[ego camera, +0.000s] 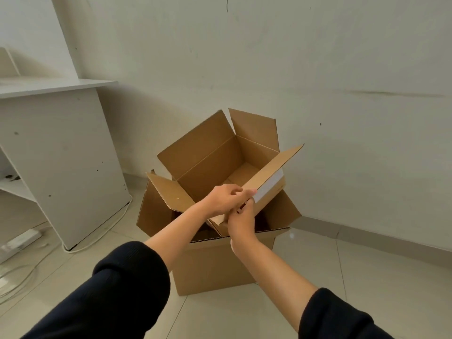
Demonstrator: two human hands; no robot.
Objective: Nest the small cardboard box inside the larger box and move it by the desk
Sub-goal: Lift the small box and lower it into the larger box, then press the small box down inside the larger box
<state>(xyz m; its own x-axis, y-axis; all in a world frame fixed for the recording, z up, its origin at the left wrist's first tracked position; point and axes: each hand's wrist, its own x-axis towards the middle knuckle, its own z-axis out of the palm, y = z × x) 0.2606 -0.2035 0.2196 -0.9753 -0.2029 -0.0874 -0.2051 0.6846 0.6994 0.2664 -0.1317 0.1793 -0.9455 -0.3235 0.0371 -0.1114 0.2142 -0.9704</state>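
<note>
Head view:

- Small brown open-topped cardboard box [220, 165]: held above and partly inside the mouth of the larger one, tilted, all four flaps spread. Its long axis runs from near left to far right, away from the person.
- Larger brown corrugated cardboard box [215, 263]: stands on the pale tiled floor [367, 277] directly below, flaps splayed outward, close to the white wall [318, 69].
- Left hand [223, 199]: closed over the near edge of the small box's right-side flap, fingers curled on top.
- Right hand [241, 222]: just below the left and touching it, gripping the same near corner from underneath. Both hands sit at one corner; neither is clearly nearer.
- Judgement: the small box needs to level out and sink straight down; its spread flaps and the larger box's inward-leaning left flap [168, 194] may catch.
- White panel desk [63, 167]: well apart to the left, with open floor between.
- White power strip [20, 241] and pale cables [97, 241]: on the floor at the desk's foot, a likely obstruction to the later move.
</note>
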